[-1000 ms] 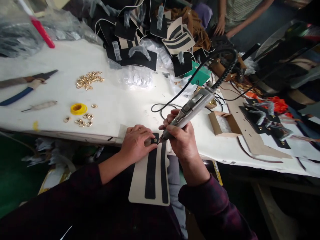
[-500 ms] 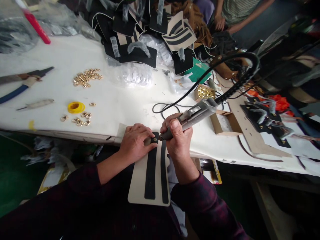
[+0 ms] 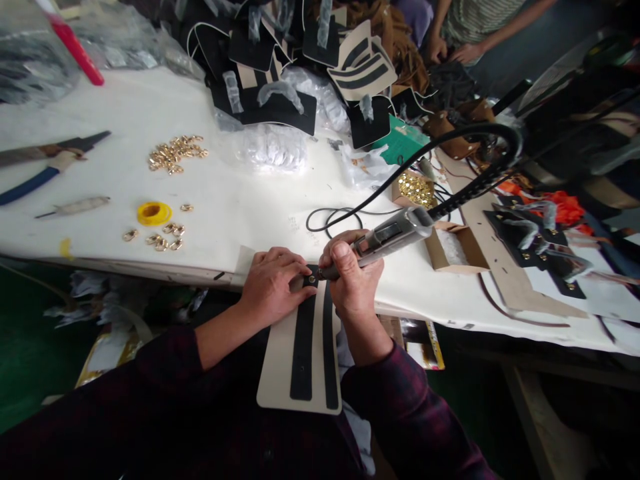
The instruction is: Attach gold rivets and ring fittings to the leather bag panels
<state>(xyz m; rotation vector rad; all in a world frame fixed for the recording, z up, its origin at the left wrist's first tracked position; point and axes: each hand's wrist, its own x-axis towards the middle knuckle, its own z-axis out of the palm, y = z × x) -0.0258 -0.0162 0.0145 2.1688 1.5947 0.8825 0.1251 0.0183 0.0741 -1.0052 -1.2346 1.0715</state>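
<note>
My right hand [image 3: 354, 275] is wrapped round a grey corded electric screwdriver [image 3: 395, 233]. Its tip reaches the upper end of a beige panel [image 3: 274, 377] bearing two black strips, close to a small round metal fitting [image 3: 312, 279] on the left strip. With fingers and thumb, my left hand [image 3: 274, 283] grips the panel's top end beside that fitting. The panel hangs over the table's front edge towards my lap. Where the screwdriver's tip meets the piece is too small to make out.
On the white table [image 3: 240, 207] lie gold clasps [image 3: 175, 153], a yellow ring [image 3: 154, 213], an awl-like tool [image 3: 75, 207] and pliers [image 3: 55, 163]. Black and beige panels [image 3: 270, 110] are heaped behind. Right of the screwdriver's cable [image 3: 380, 190] stand small cardboard boxes [image 3: 457, 250]. Another person's hands [image 3: 457, 52] show at the back.
The screwdriver's rear end has dipped slightly and its body has rolled a little in my right hand. My left hand keeps its hold on the panel. The whole view has shifted slightly.
</note>
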